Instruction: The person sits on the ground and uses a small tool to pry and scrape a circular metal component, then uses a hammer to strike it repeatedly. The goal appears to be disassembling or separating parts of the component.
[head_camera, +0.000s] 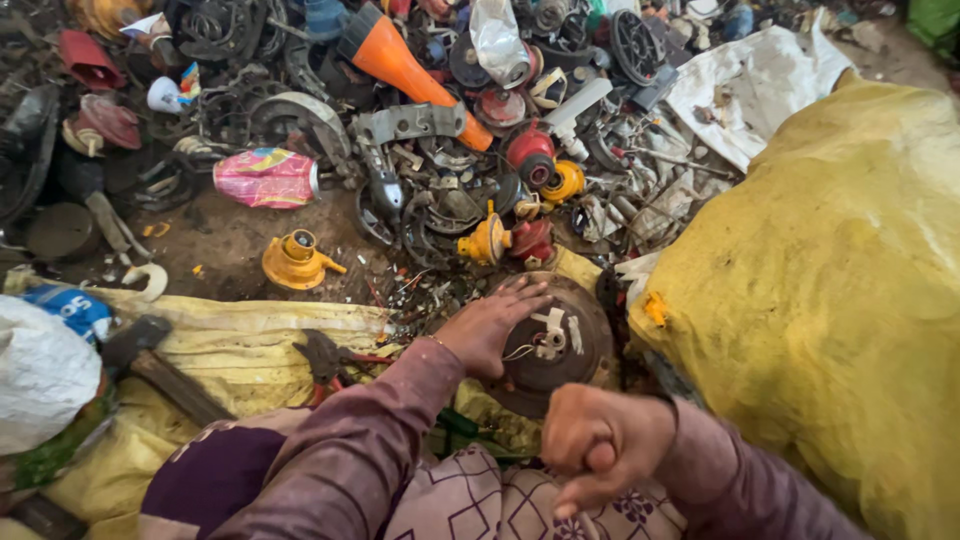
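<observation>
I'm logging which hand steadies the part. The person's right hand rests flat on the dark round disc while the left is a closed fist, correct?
Not quite: the head view shows the left hand flat on the dark round disc, and the right hand is the closed fist.

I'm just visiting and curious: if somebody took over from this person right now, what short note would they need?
Left hand: flat on the dark round disc, holding it down.
Right hand: closed in a fist near the body; whether it holds anything cannot be told.
Disc lies on a yellow sack, a white part at its centre.
Hammer and pliers lie left.
Scrap pile ahead.
</observation>
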